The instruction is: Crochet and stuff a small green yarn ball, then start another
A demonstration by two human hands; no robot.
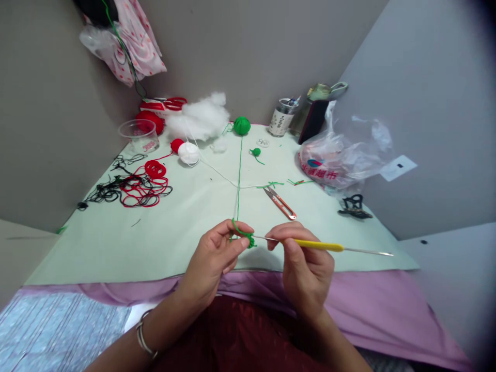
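Observation:
Near the table's front edge my left hand [213, 253] pinches a small green crochet piece [251, 241] between thumb and fingers. Green yarn [238, 191] loops over its index finger and runs back to a green yarn ball [242, 126] at the far side. My right hand [306, 263] grips the yellow handle of a crochet hook [320, 245] like a pen. The hook's thin metal tip reaches left to the green piece; whether it sits inside a stitch I cannot tell. Thread snips [280, 203] lie just beyond my right hand.
Tangled red and black yarn [143, 188] lies at left, near a clear plastic cup [139, 135]. White stuffing [199, 118] and a white yarn ball [188, 153] are at back left. A plastic bag [341, 155], a pen holder [282, 118] and a black hair clip [354, 206] stand at right.

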